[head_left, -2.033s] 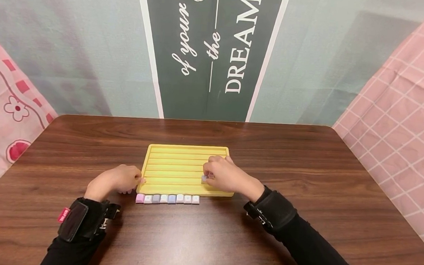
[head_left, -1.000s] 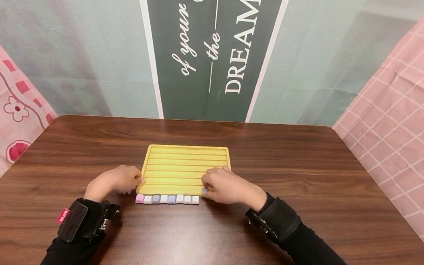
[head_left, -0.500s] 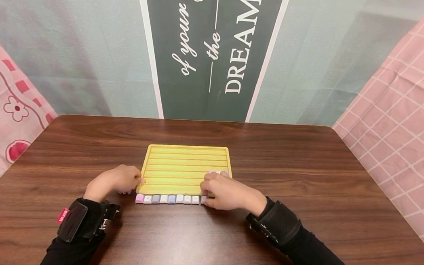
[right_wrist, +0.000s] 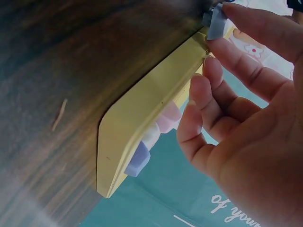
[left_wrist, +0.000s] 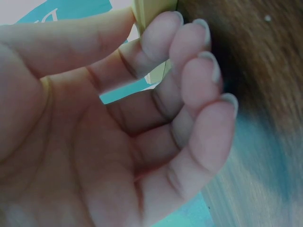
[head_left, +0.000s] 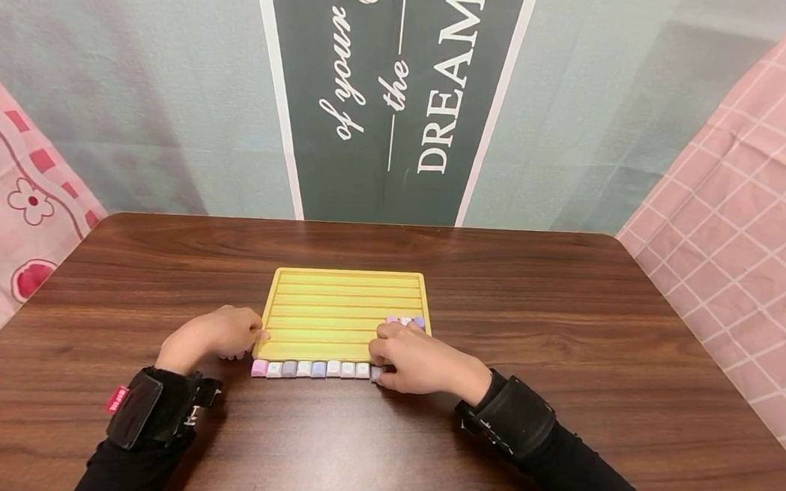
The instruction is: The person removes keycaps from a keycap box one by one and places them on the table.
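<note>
In the head view my right hand [head_left: 416, 359] pinches a grey keycap [head_left: 376, 374] between thumb and index finger at the right end of a row of keycaps [head_left: 318, 369]. The right wrist view shows this keycap [right_wrist: 218, 22] upright by the tray's outer wall. The yellow ribbed tray [head_left: 335, 302] lies just behind the row. Several pink, white and violet keycaps [right_wrist: 138, 158] sit in the tray's right part, partly hidden by my right hand. At the tray's left edge my left hand [head_left: 222, 331] holds the rim with thumb and curled fingers.
The brown wooden table [head_left: 531, 306] extends around the tray. Behind its far edge hangs a grey-green cloth [head_left: 206, 99] with white lettering. Pink patterned cloths [head_left: 741, 184] hang at both sides.
My right hand has come from over the tray toward the near edge, bringing the grey keycap down to the end of the row. Keycaps in the tray are now uncovered. My left hand stays put.
</note>
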`<action>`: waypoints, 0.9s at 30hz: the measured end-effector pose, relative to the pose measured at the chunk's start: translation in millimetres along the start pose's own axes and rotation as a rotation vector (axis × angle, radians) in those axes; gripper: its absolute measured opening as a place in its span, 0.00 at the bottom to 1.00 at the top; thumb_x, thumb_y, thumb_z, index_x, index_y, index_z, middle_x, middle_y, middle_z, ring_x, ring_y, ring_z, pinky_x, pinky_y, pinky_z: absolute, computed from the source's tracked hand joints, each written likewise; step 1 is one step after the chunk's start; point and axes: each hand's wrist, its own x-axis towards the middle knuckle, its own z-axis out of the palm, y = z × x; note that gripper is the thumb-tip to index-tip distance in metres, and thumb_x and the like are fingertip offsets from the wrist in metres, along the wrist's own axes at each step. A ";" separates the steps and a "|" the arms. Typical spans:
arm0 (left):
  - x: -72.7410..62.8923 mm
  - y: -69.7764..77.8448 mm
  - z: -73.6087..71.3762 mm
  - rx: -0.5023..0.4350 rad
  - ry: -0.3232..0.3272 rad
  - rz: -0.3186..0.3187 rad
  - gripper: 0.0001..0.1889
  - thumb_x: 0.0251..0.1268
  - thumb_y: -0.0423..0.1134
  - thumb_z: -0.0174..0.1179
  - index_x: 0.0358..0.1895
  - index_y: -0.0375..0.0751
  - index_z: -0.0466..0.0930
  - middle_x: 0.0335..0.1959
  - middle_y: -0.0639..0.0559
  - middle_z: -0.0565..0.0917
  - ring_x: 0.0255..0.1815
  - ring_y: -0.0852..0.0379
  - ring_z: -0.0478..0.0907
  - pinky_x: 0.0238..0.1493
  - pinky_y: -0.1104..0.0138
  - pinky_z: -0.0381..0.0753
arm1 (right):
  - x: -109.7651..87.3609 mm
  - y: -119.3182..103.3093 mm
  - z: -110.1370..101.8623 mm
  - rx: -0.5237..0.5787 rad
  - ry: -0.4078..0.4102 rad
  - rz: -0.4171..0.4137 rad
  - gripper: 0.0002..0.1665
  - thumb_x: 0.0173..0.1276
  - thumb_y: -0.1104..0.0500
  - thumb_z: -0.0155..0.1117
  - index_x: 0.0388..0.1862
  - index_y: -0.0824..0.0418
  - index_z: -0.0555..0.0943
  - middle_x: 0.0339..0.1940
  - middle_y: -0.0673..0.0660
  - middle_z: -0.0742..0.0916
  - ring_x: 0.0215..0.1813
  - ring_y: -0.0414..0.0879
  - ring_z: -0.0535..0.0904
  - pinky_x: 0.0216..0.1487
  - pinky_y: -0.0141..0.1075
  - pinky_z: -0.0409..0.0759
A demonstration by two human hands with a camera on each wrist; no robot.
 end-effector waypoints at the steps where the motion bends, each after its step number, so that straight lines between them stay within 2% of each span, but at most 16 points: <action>1: -0.2 -0.2 0.0 0.001 0.001 0.005 0.14 0.69 0.35 0.47 0.21 0.39 0.70 0.15 0.51 0.71 0.18 0.58 0.69 0.22 0.67 0.68 | -0.1 0.2 0.2 0.002 0.002 -0.003 0.12 0.56 0.56 0.67 0.25 0.54 0.71 0.24 0.45 0.66 0.32 0.39 0.62 0.36 0.35 0.59; 6: -0.8 0.0 -0.2 0.004 0.000 0.007 0.14 0.69 0.36 0.47 0.22 0.39 0.71 0.16 0.51 0.71 0.18 0.58 0.68 0.22 0.67 0.67 | -0.2 0.9 0.5 0.011 0.014 -0.016 0.11 0.56 0.57 0.67 0.27 0.55 0.72 0.25 0.45 0.67 0.31 0.39 0.63 0.34 0.33 0.58; 16: 0.4 0.6 0.0 -0.013 -0.002 -0.013 0.15 0.68 0.36 0.48 0.21 0.38 0.71 0.15 0.51 0.71 0.18 0.57 0.69 0.22 0.67 0.68 | -0.2 0.7 0.0 0.012 0.013 -0.018 0.11 0.57 0.58 0.67 0.27 0.55 0.72 0.25 0.44 0.68 0.33 0.39 0.63 0.36 0.35 0.60; 27: -1.7 0.6 -0.2 -0.022 0.007 0.005 0.15 0.68 0.36 0.48 0.21 0.38 0.71 0.15 0.51 0.71 0.17 0.57 0.69 0.21 0.66 0.69 | 2.3 0.8 0.2 -0.009 0.028 -0.060 0.10 0.56 0.60 0.67 0.26 0.54 0.72 0.24 0.43 0.68 0.33 0.38 0.64 0.36 0.33 0.61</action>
